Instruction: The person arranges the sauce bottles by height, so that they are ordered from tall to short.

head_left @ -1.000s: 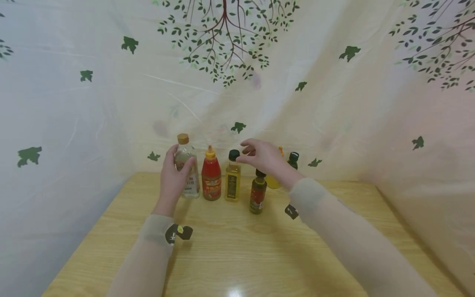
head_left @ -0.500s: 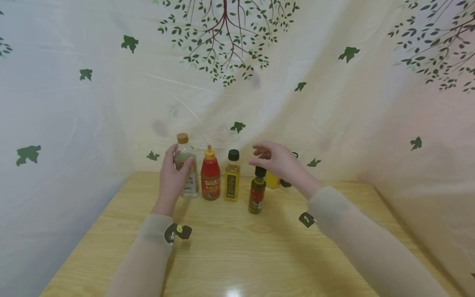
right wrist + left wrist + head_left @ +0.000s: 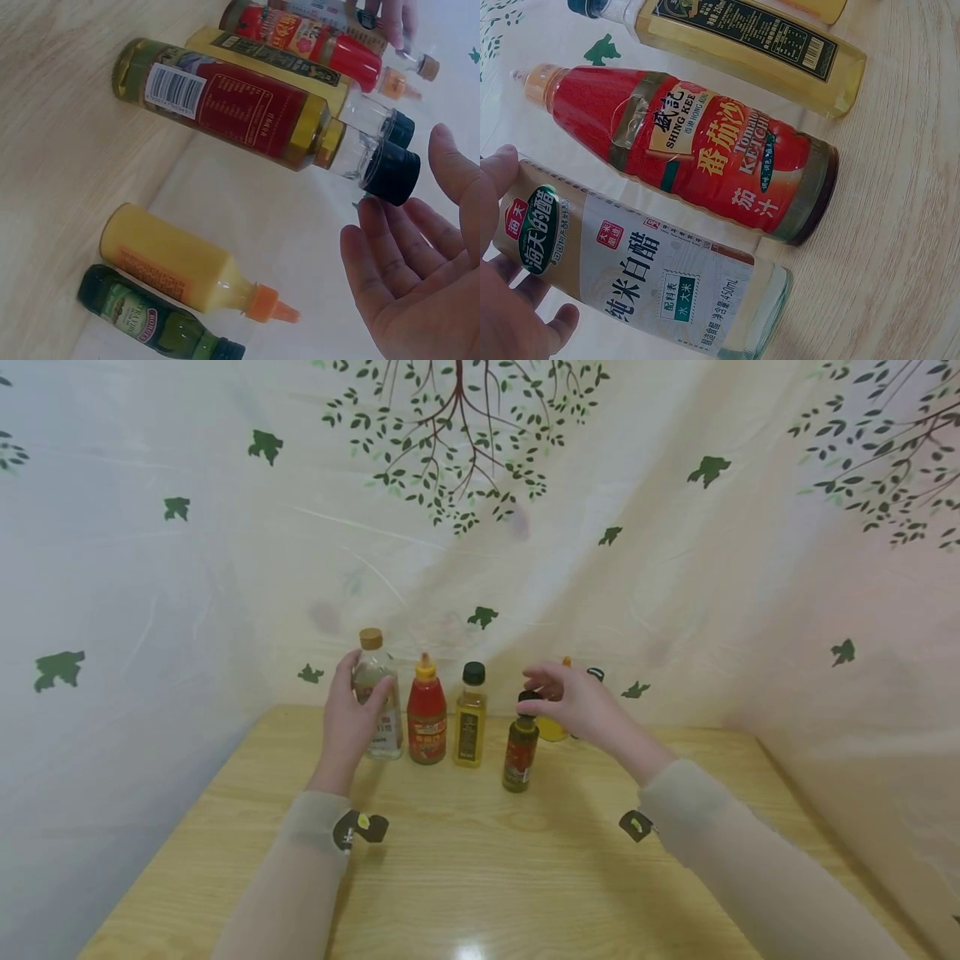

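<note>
In the head view my left hand point(image 3: 349, 718) holds the clear white rice vinegar bottle point(image 3: 387, 731), which stands upright at the left of a row; its brown cap shows above the fingers. Beside it stands a red ketchup bottle point(image 3: 427, 731), then a pale oil bottle point(image 3: 470, 731) with a dark cap. A little nearer me is an oil bottle with a red label point(image 3: 519, 756). My right hand point(image 3: 581, 703) is at its black cap. The right wrist view shows the fingers point(image 3: 401, 266) loosely bent around that cap point(image 3: 391, 172), with a gap to the thumb.
Behind my right hand, partly hidden, stand a yellow squeeze bottle point(image 3: 169, 259) with an orange nozzle and a small dark green oil bottle point(image 3: 146, 319). The wooden table point(image 3: 420, 868) meets a leaf-printed cloth point(image 3: 300, 568) at the back.
My right hand has moved right and down, from beside the pale oil bottle's cap to the cap of the red-labelled bottle. The left hand stays on the vinegar bottle.
</note>
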Action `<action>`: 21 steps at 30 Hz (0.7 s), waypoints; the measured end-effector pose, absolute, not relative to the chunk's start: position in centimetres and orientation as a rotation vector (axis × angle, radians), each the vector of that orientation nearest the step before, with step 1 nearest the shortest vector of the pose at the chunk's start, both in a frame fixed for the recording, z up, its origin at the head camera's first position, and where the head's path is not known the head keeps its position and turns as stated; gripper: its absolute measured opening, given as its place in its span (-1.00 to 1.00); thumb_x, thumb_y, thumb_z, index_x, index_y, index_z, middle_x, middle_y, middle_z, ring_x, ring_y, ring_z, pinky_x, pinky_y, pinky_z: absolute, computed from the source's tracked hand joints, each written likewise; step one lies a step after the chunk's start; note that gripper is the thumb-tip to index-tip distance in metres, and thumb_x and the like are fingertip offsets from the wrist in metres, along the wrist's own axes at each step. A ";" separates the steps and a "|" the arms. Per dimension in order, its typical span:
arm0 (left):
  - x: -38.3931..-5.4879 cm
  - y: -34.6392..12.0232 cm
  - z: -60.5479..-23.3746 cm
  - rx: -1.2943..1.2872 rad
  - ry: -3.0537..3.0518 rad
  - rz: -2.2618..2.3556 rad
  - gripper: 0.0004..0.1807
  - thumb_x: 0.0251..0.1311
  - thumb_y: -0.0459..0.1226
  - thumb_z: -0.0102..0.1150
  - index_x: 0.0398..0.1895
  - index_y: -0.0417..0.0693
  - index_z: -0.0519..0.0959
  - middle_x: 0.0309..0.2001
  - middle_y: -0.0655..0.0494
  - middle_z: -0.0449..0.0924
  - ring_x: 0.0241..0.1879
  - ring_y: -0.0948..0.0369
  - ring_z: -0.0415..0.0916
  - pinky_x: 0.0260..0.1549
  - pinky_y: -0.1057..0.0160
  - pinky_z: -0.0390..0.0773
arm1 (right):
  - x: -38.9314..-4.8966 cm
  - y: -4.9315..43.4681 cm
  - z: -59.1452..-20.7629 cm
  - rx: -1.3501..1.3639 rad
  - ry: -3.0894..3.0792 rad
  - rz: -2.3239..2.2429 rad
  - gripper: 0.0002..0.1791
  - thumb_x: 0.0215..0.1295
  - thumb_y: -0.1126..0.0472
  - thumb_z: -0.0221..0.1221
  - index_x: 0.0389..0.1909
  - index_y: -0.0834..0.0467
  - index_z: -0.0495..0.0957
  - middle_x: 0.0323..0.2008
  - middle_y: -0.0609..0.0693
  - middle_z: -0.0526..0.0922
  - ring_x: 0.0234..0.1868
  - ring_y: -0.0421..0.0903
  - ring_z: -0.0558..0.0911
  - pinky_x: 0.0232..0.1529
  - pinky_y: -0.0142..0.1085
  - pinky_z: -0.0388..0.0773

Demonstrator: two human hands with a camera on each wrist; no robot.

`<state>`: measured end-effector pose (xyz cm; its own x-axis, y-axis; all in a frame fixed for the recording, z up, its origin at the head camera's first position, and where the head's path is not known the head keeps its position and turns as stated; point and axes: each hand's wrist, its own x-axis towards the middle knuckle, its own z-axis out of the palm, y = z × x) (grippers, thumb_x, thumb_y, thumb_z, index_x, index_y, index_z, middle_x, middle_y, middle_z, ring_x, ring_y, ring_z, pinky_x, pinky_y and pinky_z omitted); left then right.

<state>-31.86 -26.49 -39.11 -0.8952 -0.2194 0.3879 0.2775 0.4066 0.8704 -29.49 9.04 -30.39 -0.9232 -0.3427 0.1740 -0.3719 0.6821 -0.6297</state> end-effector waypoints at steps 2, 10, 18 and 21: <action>-31.9 -26.5 -39.1 -0.049 -2.225 -1.492 -0.11 0.60 0.08 0.27 0.81 0.12 0.10 0.57 -0.22 0.37 0.43 -0.22 0.46 0.39 -0.34 0.49 | -29.4 9.1 -30.6 0.588 -2.847 1.067 -0.30 0.46 -0.06 0.49 0.52 0.07 0.54 0.30 0.01 0.71 0.28 0.09 0.69 0.30 0.11 0.64; -31.8 -26.5 -39.1 -0.047 -2.226 -1.490 -0.11 0.60 0.08 0.28 0.80 0.10 0.10 0.58 -0.22 0.36 0.45 -0.23 0.43 0.40 -0.37 0.46 | -29.1 9.3 -32.0 0.567 -2.848 1.066 -0.27 0.43 0.00 0.52 0.54 0.08 0.54 0.26 0.07 0.73 0.21 0.09 0.72 0.16 0.08 0.69; -31.7 -26.4 -39.0 -0.042 -2.235 -1.481 -0.11 0.60 0.09 0.27 0.81 0.14 0.09 0.59 -0.20 0.35 0.48 -0.22 0.40 0.42 -0.38 0.42 | -29.0 9.4 -32.8 0.573 -2.805 1.148 -0.28 0.40 0.05 0.54 0.52 0.09 0.56 0.15 0.05 0.78 0.09 0.04 0.77 0.02 -0.01 0.75; -31.7 -26.4 -39.0 -0.040 -2.237 -1.479 -0.11 0.60 0.09 0.28 0.80 0.13 0.10 0.59 -0.20 0.35 0.49 -0.22 0.40 0.42 -0.38 0.42 | -29.0 9.4 -33.1 0.580 -2.795 1.178 -0.29 0.41 0.07 0.54 0.51 0.10 0.56 0.08 0.04 0.81 0.06 0.02 0.78 0.01 -0.03 0.75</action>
